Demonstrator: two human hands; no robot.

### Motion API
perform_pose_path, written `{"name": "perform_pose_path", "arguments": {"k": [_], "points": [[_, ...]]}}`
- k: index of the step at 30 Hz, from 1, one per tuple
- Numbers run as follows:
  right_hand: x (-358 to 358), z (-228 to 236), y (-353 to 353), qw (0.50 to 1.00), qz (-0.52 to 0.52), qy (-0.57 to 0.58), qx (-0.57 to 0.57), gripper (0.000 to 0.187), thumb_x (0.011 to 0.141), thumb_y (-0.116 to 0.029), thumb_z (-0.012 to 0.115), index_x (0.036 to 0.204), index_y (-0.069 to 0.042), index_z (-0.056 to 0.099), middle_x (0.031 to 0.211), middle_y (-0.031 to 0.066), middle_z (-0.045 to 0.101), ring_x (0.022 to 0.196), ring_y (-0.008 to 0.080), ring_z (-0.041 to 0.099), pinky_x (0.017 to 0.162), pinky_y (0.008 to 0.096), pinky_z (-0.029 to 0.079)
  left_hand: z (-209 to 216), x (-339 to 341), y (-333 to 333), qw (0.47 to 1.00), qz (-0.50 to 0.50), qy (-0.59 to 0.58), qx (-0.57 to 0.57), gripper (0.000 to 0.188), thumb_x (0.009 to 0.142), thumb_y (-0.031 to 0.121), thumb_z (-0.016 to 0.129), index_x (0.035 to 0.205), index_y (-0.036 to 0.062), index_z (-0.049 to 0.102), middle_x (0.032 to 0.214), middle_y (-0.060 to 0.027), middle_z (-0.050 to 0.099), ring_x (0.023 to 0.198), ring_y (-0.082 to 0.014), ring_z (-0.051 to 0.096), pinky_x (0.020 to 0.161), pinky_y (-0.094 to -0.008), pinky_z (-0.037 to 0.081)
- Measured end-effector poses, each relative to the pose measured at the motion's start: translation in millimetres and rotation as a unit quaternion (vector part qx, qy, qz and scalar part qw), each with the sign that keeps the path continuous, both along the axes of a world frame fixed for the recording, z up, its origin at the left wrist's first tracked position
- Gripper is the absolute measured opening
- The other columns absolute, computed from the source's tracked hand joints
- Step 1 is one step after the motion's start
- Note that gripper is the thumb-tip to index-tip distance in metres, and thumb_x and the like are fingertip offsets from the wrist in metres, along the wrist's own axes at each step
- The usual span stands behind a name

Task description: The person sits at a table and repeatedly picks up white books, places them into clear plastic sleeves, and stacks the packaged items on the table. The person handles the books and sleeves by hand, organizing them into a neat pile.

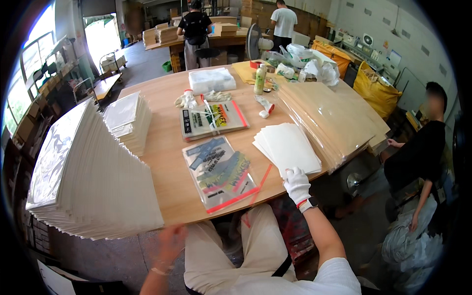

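Observation:
My right hand (pixel 297 185), in a white knit glove with a dark watch at the wrist, is closed at the near edge of a fanned stack of white sheets (pixel 287 147). My left hand (pixel 172 242) is bare and smeared by motion below the table's front edge, so its fingers cannot be made out. Between the hands lies a clear printed plastic bag (pixel 219 172) with a red edge strip. A blurred red strip (pixel 260 184) runs beside it. Behind that rests a tied bundle of similar bags (pixel 214 118).
Tall stacks of film-topped white boards (pixel 93 182) fill the table's left. Brown sheets in clear film (pixel 329 118) lie at right. Farther back are white gloves (pixel 187 100), a spray can (pixel 259 79) and a fan (pixel 253 43). Another person (pixel 418 137) is at the right; two more stand behind.

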State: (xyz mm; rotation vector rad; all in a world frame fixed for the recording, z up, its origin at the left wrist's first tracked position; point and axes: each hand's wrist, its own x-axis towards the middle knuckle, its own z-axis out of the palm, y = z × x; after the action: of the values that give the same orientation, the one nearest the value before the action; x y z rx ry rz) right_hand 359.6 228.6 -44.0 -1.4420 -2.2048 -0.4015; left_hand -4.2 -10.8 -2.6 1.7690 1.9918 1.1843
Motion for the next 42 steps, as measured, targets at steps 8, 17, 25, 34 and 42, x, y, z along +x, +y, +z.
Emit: {"name": "perform_pose_path", "arguments": {"k": [8,17,25,34,42], "points": [[28.6,-24.7,29.8,0.914,-0.077,0.331,-0.222,0.025,0.081,-0.029,0.057,0.087,-0.006,0.051,0.063,0.0076,0.058,0.057,0.0231,0.06,0.048,0.0365,0.045,-70.6,133.8,146.9,0.989,-0.144,0.026,-0.008,0.021,0.08,0.016,0.054,0.094,0.0006,0.054,0.094,-0.0158,0.056,0.089,-0.0275,0.056,0.073,-0.038,0.046],[61.4,-5.9,62.0,0.544,-0.117,0.754,-0.349,0.02,0.083,-0.026,0.054,0.093,-0.009,0.05,0.071,0.0072,0.055,0.049,0.0161,0.055,0.038,0.028,0.044,-118.9,158.4,234.4,0.938,-0.019,0.321,-0.126,0.015,0.074,0.013,0.052,0.08,0.0031,0.062,0.087,-0.0126,0.055,0.083,-0.0268,0.054,0.069,-0.0362,0.046],[65.6,17.3,-34.9,0.606,0.086,0.705,-0.359,0.022,0.086,-0.016,0.043,0.103,-0.004,0.05,0.063,0.0019,0.051,0.043,0.0099,0.044,0.035,0.024,0.034,-112.9,42.4,174.1,0.956,-0.033,0.287,-0.06,0.01,0.075,0.011,0.052,0.082,0.0051,0.056,0.08,-0.0116,0.056,0.079,-0.0281,0.055,0.067,-0.0386,0.046],[19.3,-30.3,-130.1,0.385,0.025,0.75,-0.537,0.026,0.076,-0.013,0.046,0.095,0.004,0.055,0.08,0.0093,0.06,0.064,0.018,0.056,0.057,0.0271,0.045,-109.4,7.7,169.1,0.974,-0.089,0.189,-0.09,0.01,0.076,0.011,0.05,0.083,0.0041,0.054,0.084,-0.0156,0.06,0.084,-0.0316,0.055,0.073,-0.0403,0.045],[-2.6,-52.8,-146.6,0.349,0.035,0.791,-0.501,0.025,0.08,-0.015,0.046,0.101,-0.002,0.05,0.068,0.0029,0.054,0.054,0.0137,0.048,0.049,0.026,0.039,-82.8,9.8,135.3,0.967,0.088,-0.131,-0.198,0.02,0.081,0.017,0.053,0.088,-0.0017,0.059,0.078,-0.0133,0.063,0.07,-0.0261,0.062,0.062,-0.034,0.049]]}}
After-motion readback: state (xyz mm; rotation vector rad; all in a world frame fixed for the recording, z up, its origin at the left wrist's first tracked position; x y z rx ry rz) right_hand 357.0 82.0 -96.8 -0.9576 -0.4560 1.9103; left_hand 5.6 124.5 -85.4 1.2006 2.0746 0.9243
